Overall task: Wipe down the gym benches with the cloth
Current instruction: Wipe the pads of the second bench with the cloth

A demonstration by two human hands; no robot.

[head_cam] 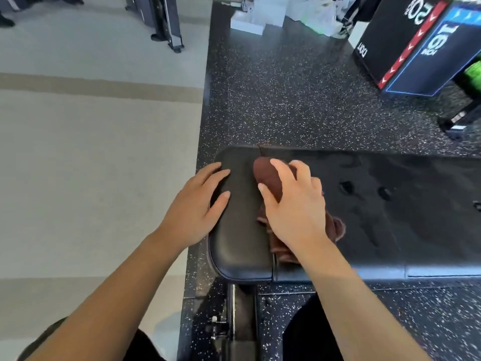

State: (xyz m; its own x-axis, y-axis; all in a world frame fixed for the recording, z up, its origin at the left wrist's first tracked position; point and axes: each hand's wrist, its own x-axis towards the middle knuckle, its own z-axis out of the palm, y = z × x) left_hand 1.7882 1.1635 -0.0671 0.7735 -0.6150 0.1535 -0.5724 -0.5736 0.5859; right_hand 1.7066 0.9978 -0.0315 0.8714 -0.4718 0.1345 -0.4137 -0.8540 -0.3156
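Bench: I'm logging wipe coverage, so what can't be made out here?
All in the head view:
- Bench, right end: cut off by the picture's right edge.
- Cloth: mostly hidden under the right hand.
- Bench underside: hidden by its own top.

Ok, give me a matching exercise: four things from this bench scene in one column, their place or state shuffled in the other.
1 left hand
2 right hand
3 cloth
4 plyo box

a on the speckled floor, upper right of the view
b flat on the bare seat pad
c brown, bunched on the bench
d gripping the cloth

Pairs: 1-b, 2-d, 3-c, 4-a
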